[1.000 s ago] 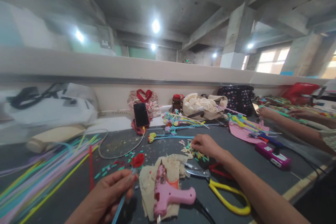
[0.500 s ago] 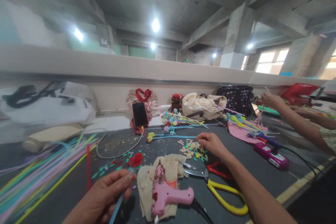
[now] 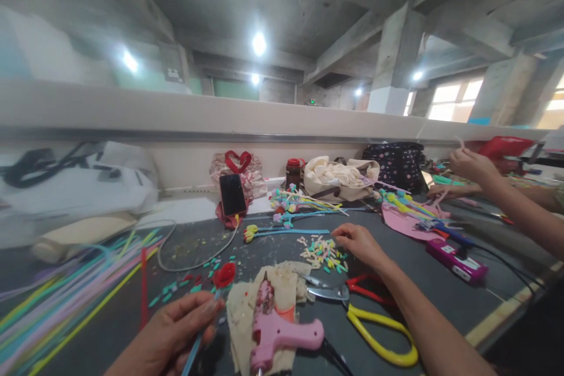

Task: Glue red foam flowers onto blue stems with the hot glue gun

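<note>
My left hand (image 3: 187, 329) is closed in a pinch on a light blue stem (image 3: 194, 349) with a red flower (image 3: 224, 275) at its top end. My right hand (image 3: 359, 242) is at the right edge of a pile of small cut pieces (image 3: 324, 251) in yellow, green and cream. Its fingers are curled together, and whatever lies between the fingertips is too small to make out. A pink glue gun (image 3: 282, 333) lies between my hands on a stained cloth (image 3: 238, 320). Scissors with red and yellow handles (image 3: 381, 335) lie below my right forearm.
Long coloured strips (image 3: 83, 299) lie at the left. A phone (image 3: 233, 195) leans on a patterned bag at the back. Finished stems (image 3: 286, 231) lie behind the pile. A purple box (image 3: 458, 261) and another person's hands (image 3: 473, 164) are at the right.
My right hand has stayed by the pile, with only a slight shift. My left hand still holds the stem. The other person's raised hand has moved right, and their second hand shows at the table.
</note>
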`<state>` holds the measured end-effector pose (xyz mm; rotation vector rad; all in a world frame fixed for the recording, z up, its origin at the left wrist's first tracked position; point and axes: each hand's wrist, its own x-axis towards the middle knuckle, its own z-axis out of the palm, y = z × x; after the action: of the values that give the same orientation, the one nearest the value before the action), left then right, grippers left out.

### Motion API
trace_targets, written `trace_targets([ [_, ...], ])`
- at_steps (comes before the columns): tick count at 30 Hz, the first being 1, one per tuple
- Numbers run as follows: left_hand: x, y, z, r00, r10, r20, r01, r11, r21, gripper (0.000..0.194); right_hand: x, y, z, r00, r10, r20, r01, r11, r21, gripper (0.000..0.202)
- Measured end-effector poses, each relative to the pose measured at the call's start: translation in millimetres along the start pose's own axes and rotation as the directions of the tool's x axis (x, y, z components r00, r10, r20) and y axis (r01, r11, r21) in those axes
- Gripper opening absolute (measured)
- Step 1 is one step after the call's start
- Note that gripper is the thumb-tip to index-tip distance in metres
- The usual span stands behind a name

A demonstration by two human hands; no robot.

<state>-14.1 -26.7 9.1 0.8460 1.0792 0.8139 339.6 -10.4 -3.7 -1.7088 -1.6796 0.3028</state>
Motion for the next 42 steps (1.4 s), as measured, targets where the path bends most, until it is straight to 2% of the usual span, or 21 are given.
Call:
trace_targets([
  [7,-9,4,2.9,0.999,0.028,-0.025,-0.028,1.000,0.008,0.037,-4,-5,7,0.995,-0.044,0.089,0.054,0.993,-0.108,0.025],
  [11,-10,4,5.2,0.999,0.037,0.008,-0.037,0.998,0.050,0.035,-1,-20,13,0.988,-0.085,0.125,0.109,0.975,-0.193,0.024],
  [15,-8,0,7.2,0.998,0.056,0.037,-0.059,0.995,0.085,0.032,8,-41,31,0.977,-0.083,0.199,0.144,0.937,-0.318,0.018],
  [20,-6,0,5.6,0.996,0.083,0.034,-0.087,0.990,0.112,0.031,11,-52,55,0.983,-0.014,0.181,0.098,0.882,-0.462,0.014],
  [23,-6,1,4.8,0.993,0.100,0.060,-0.106,0.988,0.116,0.032,12,-49,56,0.981,-0.021,0.195,0.110,0.882,-0.457,0.013],
  [27,-7,0,6.8,0.990,0.112,0.082,-0.118,0.990,0.083,0.028,15,-46,45,0.974,-0.078,0.213,0.159,0.906,-0.393,0.018],
  [30,-10,-1,10.3,0.986,0.138,0.095,-0.143,0.989,0.043,0.025,16,-49,36,0.966,-0.136,0.221,0.208,0.915,-0.345,0.021],
  [34,-10,-3,13.5,0.982,0.117,0.147,-0.112,0.993,-0.040,0.025,12,-59,29,0.955,-0.187,0.229,0.250,0.925,-0.286,0.021],
  [42,-1,-8,9.3,0.979,0.104,0.176,-0.094,0.994,-0.063,0.028,11,-57,31,0.955,-0.144,0.260,0.212,0.943,-0.256,0.022],
])
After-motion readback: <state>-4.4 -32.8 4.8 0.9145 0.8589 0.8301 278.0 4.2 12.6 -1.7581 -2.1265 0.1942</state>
